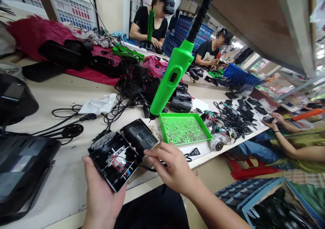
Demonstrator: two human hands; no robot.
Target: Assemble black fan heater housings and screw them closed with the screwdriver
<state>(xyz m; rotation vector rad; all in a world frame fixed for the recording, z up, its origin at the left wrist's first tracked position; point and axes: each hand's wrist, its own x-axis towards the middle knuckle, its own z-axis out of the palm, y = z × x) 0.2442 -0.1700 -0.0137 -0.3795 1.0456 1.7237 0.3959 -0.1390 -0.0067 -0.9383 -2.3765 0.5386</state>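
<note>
At the near edge of the white workbench (72, 175), I had the left hand (103, 198) closed around an open black housing (114, 173), its hollow side turned up and tilted toward the head camera. Inside it I could see red wires (117, 162) near a clear part and a small circuit board with blue components (128, 172); a round grille (104, 141) formed its far end.

The right hand (166, 164) was just beside it, thumb and forefinger drawn together near a second black shell (141, 136) that lay beyond the housing. A black cord (149, 169) ran from the housing beneath those fingers; from where I sat, I could not tell whether they were pinching it. A black plug (195, 152) lay past that hand.

Beyond the shell and to its right was a green tray (164, 129) scattered with small metal screws (186, 129). Over the bench hung a green electric screwdriver (172, 76), pointing downward at a slant. To the left I had a crumpled white sheet (98, 104), and a large black casing (22, 175) stood nearest the camera. Across the bench sat a co-worker in black (162, 27); a heap of dark parts (236, 117) spread out on the right.
</note>
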